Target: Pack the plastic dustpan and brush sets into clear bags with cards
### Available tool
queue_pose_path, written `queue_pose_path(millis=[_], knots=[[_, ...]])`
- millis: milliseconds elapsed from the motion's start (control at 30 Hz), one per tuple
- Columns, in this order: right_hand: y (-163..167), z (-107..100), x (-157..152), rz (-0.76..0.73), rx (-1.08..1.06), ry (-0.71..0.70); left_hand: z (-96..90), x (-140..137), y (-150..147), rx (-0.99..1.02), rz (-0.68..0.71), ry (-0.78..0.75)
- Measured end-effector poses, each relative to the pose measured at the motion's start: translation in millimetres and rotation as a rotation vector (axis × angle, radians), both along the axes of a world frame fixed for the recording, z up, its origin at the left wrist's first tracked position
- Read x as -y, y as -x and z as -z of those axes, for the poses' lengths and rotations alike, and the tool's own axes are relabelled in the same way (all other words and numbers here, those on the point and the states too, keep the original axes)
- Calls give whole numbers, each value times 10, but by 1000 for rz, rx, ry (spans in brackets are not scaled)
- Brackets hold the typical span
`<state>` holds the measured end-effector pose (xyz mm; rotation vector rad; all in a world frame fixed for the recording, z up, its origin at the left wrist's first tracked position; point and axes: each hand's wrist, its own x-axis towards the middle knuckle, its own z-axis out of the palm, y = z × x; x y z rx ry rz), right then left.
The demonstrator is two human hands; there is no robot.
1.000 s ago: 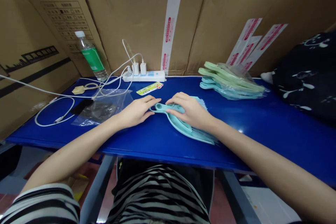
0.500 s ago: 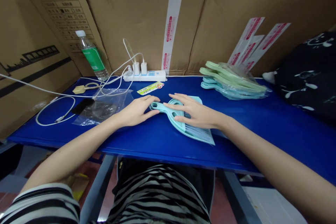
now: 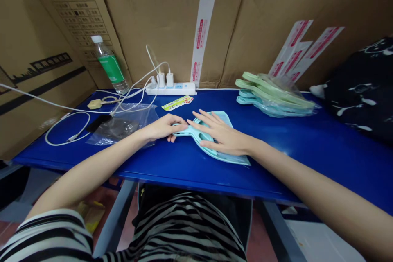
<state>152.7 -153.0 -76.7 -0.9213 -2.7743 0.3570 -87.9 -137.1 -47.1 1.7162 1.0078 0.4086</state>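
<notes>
A light-blue dustpan (image 3: pixel 224 118) lies flat on the blue table, with a matching small hand brush (image 3: pixel 194 132) nested on top and its bristles towards the right. My left hand (image 3: pixel 166 128) is closed around the handle end of the pair, thumb above and fingers curled underneath. Spread flat across the brush head is my right hand (image 3: pixel 220 134), its fingers stretched out and pointing left. My palm and fingers hide much of the brush and its bristles.
Bagged green and blue dustpan sets (image 3: pixel 276 94) are stacked at the back right, near a dark patterned bag (image 3: pixel 365 86). At the left are a clear plastic bag (image 3: pixel 123 125), white cables, a power strip (image 3: pixel 172 89) and a bottle (image 3: pixel 111 67). A label card (image 3: pixel 177 103) lies behind my hands.
My left hand has gone from resting at the handle end to gripping it, fingers now curled under. My right hand has shifted slightly left and flattened over the brush.
</notes>
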Motion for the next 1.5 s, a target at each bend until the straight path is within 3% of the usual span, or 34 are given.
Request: queue_pose_path(millis=[333, 533, 767, 933, 1067, 1233, 1367, 1500], knots=[[30, 16, 8, -12, -11, -56, -7, 0, 2, 48, -4, 47], [49, 10, 33, -18, 5, 24, 39, -19, 14, 58, 9, 23], [19, 14, 2, -9, -18, 43, -18, -19, 75, -117, 115, -231], [-55, 19, -40, 51, 20, 3, -118, 26, 133, -396, 139, -501], [-118, -16, -106, 88, 51, -73, -201, 66, 157, -647, 107, -613], [-87, -179, -404, 149, 106, -290, -257, 112, 169, -860, 74, -671], [86, -319, -758, 161, 314, -439, -237, 115, 199, -927, 60, -741], [299, -361, -1045, 106, 352, -535, -211, 103, 219, -943, 69, -804]])
